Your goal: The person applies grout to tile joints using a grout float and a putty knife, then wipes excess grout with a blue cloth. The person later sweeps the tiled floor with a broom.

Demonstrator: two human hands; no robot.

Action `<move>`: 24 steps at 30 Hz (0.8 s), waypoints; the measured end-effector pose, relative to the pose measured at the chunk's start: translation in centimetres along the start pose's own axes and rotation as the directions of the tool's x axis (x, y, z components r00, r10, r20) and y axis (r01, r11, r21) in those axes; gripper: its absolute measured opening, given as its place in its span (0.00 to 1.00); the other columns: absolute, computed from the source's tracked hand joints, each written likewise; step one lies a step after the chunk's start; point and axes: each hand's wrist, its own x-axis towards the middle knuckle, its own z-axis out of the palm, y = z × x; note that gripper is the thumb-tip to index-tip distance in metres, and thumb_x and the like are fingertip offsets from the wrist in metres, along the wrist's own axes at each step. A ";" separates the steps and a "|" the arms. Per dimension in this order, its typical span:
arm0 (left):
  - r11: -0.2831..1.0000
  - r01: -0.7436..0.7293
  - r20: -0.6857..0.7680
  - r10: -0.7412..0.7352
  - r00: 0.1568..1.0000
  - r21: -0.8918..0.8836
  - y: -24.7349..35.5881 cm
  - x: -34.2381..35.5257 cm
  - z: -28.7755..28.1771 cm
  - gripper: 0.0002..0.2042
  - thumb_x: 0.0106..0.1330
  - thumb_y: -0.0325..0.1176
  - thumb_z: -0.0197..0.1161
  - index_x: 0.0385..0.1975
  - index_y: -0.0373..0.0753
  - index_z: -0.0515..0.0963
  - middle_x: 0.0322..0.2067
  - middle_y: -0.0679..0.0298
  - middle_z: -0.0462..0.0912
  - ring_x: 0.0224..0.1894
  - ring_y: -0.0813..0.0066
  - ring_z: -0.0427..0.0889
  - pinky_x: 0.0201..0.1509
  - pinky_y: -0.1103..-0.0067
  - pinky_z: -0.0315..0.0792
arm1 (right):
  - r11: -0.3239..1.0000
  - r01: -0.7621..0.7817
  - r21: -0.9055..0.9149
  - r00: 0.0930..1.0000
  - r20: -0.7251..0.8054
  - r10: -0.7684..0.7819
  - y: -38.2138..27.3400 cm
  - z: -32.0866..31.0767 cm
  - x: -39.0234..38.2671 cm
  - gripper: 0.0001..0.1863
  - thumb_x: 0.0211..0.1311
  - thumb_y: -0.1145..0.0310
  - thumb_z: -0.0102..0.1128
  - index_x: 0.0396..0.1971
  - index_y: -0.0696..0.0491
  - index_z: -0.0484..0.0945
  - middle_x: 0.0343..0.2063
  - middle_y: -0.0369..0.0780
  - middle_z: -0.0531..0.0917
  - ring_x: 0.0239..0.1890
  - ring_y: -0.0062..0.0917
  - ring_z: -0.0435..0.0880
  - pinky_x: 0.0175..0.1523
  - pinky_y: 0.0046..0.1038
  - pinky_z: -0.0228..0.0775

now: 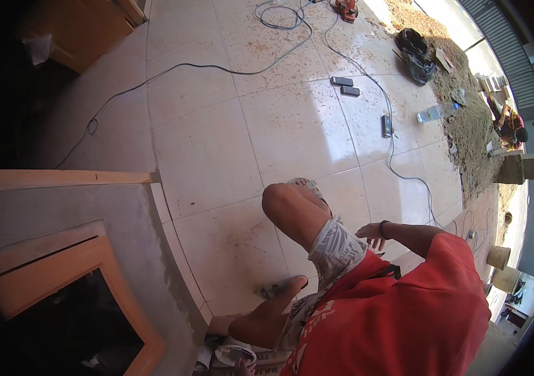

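Observation:
My right hand (372, 234), with a dark band on its wrist, hangs beside my right thigh in patterned grey shorts (339, 247). Its fingers are loosely apart and hold nothing I can see. At the bottom edge, part of my left hand (243, 368) shows beside a white round container (235, 354). Most of that hand is cut off, so whether it touches or grips the container is unclear. More white items and a printed sack (270, 365) lie around it, low against the wall.
Pale floor tiles (204, 150) carry scattered chips, a long cable (210, 66) and dark blocks (342, 81). A red power tool (346, 9), water bottle (437, 113) and black bag (417, 56) lie farther off. Right is a sand heap (474, 135) and another person (510, 125); left, a wood-framed window (110, 282).

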 end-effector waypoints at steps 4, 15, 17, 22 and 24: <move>0.996 0.081 -0.013 -0.081 0.997 0.042 1.5 -2.9 -3.7 0.23 0.72 0.40 0.46 0.65 0.44 0.59 0.53 0.48 0.73 0.49 0.55 0.78 0.56 0.62 0.66 | 0.609 0.685 -0.400 0.728 0.403 -0.554 7.8 4.4 7.5 0.23 0.54 0.54 0.56 0.50 0.47 0.78 0.45 0.44 0.82 0.47 0.31 0.82 0.47 0.36 0.79; 0.974 0.126 0.008 -0.130 0.991 0.189 4.5 -7.2 -8.1 0.21 0.74 0.37 0.41 0.65 0.44 0.59 0.55 0.49 0.73 0.49 0.53 0.78 0.60 0.61 0.62 | 0.583 0.255 -0.771 0.957 0.286 -0.040 9.7 10.6 8.8 0.16 0.51 0.56 0.58 0.34 0.50 0.85 0.40 0.41 0.85 0.44 0.32 0.83 0.45 0.40 0.74; 0.974 0.138 -0.035 -0.134 0.990 0.180 5.3 -9.4 -8.6 0.21 0.74 0.36 0.42 0.65 0.44 0.59 0.55 0.50 0.73 0.50 0.53 0.78 0.60 0.61 0.62 | 0.603 0.303 -0.738 0.946 0.307 -0.099 10.5 10.2 6.9 0.19 0.53 0.53 0.58 0.37 0.50 0.84 0.38 0.39 0.86 0.42 0.32 0.83 0.47 0.37 0.73; 0.980 0.117 0.063 -0.129 0.990 0.161 4.0 -13.0 -10.9 0.21 0.73 0.36 0.43 0.66 0.42 0.59 0.56 0.49 0.72 0.50 0.52 0.78 0.62 0.59 0.61 | 0.496 0.337 -0.800 0.917 0.399 0.020 10.3 3.0 0.3 0.20 0.55 0.48 0.55 0.40 0.44 0.85 0.41 0.37 0.86 0.44 0.27 0.82 0.50 0.34 0.73; 0.981 0.129 0.066 -0.140 0.988 0.143 4.1 -14.9 -11.9 0.22 0.73 0.36 0.45 0.66 0.41 0.58 0.56 0.48 0.72 0.50 0.52 0.78 0.62 0.60 0.62 | 0.559 0.245 -0.792 0.931 0.353 0.092 6.1 0.2 -7.0 0.22 0.58 0.46 0.55 0.42 0.46 0.85 0.43 0.33 0.85 0.49 0.27 0.81 0.54 0.34 0.71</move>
